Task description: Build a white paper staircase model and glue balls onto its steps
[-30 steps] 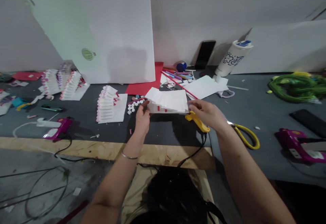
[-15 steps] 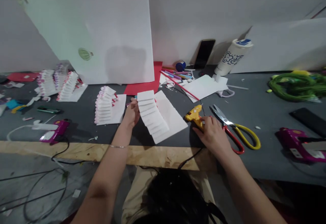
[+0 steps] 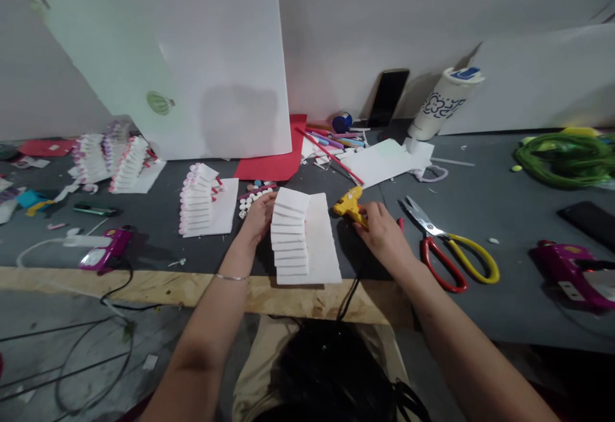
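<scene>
My left hand (image 3: 260,219) is at the left edge of a white model staircase (image 3: 290,237), its fingertips partly hidden behind the steps. The staircase has overlapping white strips curving down along a white base board (image 3: 323,243). My right hand (image 3: 383,231) is wrapped around the handle of a yellow glue gun (image 3: 350,204), whose nozzle end points left toward the model. Behind my left hand lie several small white discs (image 3: 247,202). A similar staircase with pink-tipped steps (image 3: 198,201) stands to the left.
Scissors with red and yellow handles (image 3: 439,236) lie right of my right hand. Further right are a green wire coil (image 3: 564,159) and a purple device (image 3: 571,273). A tumbler (image 3: 442,105) and a phone (image 3: 389,97) stand at the back. A cord (image 3: 353,291) crosses the wooden edge.
The white model staircase has turned and come nearer the table's front edge, uncovering the white discs. My right hand has moved the glue gun slightly left and up.
</scene>
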Demonstrator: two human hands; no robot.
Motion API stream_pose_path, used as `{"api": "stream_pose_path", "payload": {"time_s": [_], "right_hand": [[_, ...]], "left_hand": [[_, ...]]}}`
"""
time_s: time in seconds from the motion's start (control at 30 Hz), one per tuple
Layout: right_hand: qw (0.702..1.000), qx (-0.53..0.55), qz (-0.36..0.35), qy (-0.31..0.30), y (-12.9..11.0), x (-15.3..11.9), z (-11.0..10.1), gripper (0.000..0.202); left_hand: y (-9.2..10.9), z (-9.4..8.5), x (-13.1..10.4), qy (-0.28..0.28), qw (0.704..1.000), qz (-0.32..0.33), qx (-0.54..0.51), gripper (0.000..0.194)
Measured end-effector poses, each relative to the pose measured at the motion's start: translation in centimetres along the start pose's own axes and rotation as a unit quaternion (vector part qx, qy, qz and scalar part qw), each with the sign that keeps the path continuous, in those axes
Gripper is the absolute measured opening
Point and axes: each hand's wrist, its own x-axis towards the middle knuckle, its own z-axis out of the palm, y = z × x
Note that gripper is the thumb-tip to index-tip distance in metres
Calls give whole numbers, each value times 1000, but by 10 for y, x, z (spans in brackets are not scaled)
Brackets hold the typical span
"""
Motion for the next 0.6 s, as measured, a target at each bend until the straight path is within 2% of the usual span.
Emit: {"api": "stream_pose_path", "payload": {"time_s": [0.07,0.27,0.4,0.6], "right_hand": [[1000,-7,5,4,2,3,3,14],[998,4,24,60,18,5,7,18],[997,21,29,72,24,7,9,24],[996,56,22,69,27,9,12,24]], "left_hand": [[-3,0,2,-9,1000,-14,12,38],[-12,0,10,23,999,3,28,37],[-8,1,7,11,1000,-2,5,41],[1,3,1,-18,997,-52,-53,50]]}}
